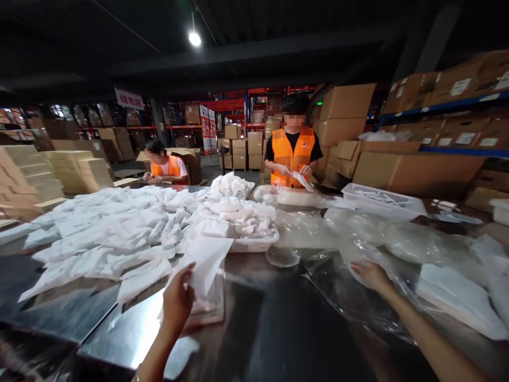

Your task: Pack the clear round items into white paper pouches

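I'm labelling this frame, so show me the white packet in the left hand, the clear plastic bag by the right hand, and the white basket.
white packet (pixel 207 260), head view, its middle.
clear plastic bag (pixel 358 297), head view, crinkled film.
white basket (pixel 254 245), head view, front rim.

Bare desk (pixel 278 329) lying open between left hand (pixel 177 300) and right hand (pixel 370 276). Blocking the left: heap of white bags (pixel 119 233), white basket (pixel 254 245). Crowding the right: clear plastic bags (pixel 397 239), folded white pieces (pixel 457 297). Far side closed off by a person in an orange vest (pixel 293 154).
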A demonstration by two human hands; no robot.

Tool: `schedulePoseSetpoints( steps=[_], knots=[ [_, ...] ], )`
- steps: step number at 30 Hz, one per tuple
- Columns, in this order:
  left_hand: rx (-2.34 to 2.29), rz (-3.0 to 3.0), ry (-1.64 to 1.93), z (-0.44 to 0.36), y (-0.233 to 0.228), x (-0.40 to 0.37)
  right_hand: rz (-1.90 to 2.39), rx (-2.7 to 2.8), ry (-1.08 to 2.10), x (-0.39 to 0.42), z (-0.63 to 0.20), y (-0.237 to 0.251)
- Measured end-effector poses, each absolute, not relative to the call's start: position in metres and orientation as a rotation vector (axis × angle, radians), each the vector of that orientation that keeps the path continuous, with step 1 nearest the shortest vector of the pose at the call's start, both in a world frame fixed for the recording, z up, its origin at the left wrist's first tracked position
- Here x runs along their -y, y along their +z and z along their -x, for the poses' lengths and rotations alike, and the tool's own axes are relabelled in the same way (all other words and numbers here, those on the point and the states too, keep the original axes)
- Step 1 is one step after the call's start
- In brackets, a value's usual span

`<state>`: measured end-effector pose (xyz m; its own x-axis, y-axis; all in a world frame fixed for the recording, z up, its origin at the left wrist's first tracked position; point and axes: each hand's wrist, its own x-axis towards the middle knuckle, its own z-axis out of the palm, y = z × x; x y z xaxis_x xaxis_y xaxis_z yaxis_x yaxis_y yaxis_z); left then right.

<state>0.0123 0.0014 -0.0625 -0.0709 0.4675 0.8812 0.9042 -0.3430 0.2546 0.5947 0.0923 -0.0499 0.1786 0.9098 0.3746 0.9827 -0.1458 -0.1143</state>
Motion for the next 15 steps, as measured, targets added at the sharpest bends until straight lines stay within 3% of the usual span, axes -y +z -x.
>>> schedulePoseSetpoints(
  steps=[6,15],
  knots=[
    [0.906,2.283,-1.0,-0.096,-0.088,0.028,2.273,1.735,-0.557,-0.071,-0.576,-0.055],
    [0.717,2.333,-1.007,-0.136,-0.132,0.043,2.445,1.677,-0.437,-0.082,-0.591,-0.067]
  ],
)
